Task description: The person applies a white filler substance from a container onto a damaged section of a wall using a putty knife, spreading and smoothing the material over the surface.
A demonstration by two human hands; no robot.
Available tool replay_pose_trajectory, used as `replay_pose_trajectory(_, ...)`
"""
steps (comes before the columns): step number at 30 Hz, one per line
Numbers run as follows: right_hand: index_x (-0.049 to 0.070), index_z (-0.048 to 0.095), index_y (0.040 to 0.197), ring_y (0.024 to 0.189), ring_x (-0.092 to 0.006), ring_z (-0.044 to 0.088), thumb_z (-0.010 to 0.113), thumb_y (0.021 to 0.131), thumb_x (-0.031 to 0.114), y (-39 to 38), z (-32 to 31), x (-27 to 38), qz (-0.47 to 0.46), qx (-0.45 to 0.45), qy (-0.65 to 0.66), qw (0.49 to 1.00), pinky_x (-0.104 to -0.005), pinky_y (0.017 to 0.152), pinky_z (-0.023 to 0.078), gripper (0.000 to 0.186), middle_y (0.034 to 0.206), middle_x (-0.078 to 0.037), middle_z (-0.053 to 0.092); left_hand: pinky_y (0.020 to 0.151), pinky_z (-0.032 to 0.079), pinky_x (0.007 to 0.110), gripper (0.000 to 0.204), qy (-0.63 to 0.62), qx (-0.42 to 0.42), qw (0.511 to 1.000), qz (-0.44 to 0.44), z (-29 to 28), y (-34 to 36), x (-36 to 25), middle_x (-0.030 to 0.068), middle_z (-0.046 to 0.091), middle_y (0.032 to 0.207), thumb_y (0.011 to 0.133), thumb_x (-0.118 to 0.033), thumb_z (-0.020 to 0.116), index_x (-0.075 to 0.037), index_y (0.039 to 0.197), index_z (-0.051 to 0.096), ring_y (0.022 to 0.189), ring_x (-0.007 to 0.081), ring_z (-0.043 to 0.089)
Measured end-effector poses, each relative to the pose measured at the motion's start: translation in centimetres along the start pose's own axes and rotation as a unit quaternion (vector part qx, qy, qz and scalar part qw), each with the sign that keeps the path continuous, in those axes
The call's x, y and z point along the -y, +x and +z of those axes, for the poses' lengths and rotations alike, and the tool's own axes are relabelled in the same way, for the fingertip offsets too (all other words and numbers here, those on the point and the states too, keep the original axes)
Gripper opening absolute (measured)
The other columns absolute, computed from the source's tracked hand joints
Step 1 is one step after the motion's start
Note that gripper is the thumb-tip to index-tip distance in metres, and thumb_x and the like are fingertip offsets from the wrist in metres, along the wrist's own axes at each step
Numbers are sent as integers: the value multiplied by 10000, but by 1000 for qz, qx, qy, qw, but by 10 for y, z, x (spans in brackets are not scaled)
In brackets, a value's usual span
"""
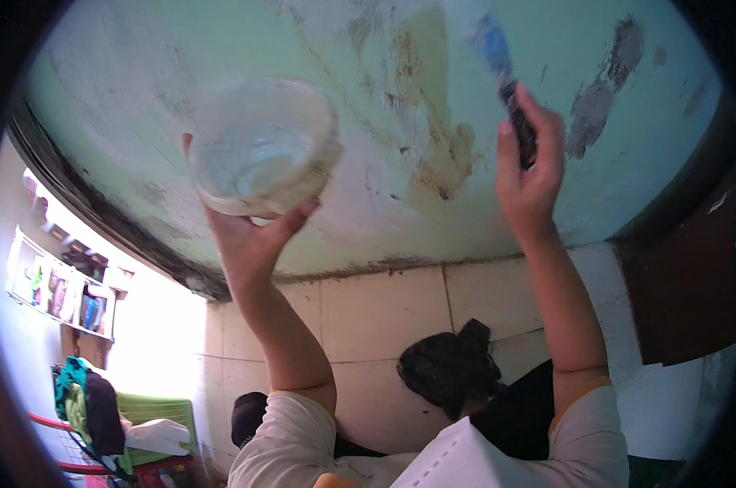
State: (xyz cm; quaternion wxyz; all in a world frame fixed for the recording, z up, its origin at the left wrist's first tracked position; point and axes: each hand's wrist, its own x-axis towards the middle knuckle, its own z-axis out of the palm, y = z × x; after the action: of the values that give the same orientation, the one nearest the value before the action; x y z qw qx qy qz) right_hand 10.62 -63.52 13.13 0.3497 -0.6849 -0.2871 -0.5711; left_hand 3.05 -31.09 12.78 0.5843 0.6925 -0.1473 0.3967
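Note:
My left hand [250,232] holds up a white plastic tub [262,146] from underneath; its inside is coated with pale paint. My right hand [529,167] grips the dark handle of a paintbrush [506,77] whose blue-tinged, blurred bristles press against the pale green wall [222,49]. The wall shows brown stains and grey patches of peeled paint [600,102] beside the brush.
Cream floor tiles [384,309] meet the wall's dirty base. A black cloth bundle [449,366] lies on the floor near my legs. A dark brown panel [685,293] stands at right. At left are a shelf [59,289] and a rack with clothes [91,407].

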Motion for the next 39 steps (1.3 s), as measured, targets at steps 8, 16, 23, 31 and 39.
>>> replay_pose_trajectory(8, 1, 601, 1253, 720, -52, 537, 613, 1018, 113, 37, -44, 113, 285, 100, 219, 928, -196, 599, 436, 261, 989, -65, 686, 1109, 453, 450, 1516, -130, 74, 987, -58, 33, -67, 47, 177, 502, 1453, 520, -241, 963, -108, 1628, -62, 1312, 311, 545)
replay_pose_trajectory(16, 19, 606, 1103, 579, -46, 485, 632, 981, 124, 20, -69, 172, 468, 211, 133, 848, -203, 516, 378, 163, 841, -69, 689, 1118, 431, 451, 1572, -115, 78, 990, -36, 41, -100, 97, 193, 538, 1436, 494, -359, 1003, -28, 1611, -52, 1335, 332, 540)
replay_pose_trajectory(23, 11, 623, 1050, 572, -50, 517, 641, 968, 114, -9, -51, 174, 526, 280, 138, 791, -204, 530, 420, 132, 851, -93, 722, 1138, 408, 448, 1583, -50, 59, 996, -49, 39, -133, 129, 204, 538, 1436, 507, -405, 1006, -32, 1609, -67, 1338, 337, 536)
replay_pose_trajectory(31, 7, 661, 979, 629, -46, 592, 743, 944, 176, -22, -21, 175, 471, 258, 131, 833, -210, 552, 459, 191, 821, -55, 721, 1211, 285, 512, 1589, 5, -23, 999, 28, 40, -154, 150, 197, 300, 1595, 558, -388, 1003, -42, 1590, -155, 1449, 343, 386)
replay_pose_trajectory(39, 13, 628, 901, 661, -51, 619, 776, 902, 132, -39, -4, 156, 317, 242, 65, 915, -218, 549, 468, 190, 738, -18, 652, 1240, 213, 503, 1557, 22, -14, 998, 58, 54, -168, 143, 203, 256, 1619, 593, -346, 993, -22, 1585, -163, 1462, 346, 367)
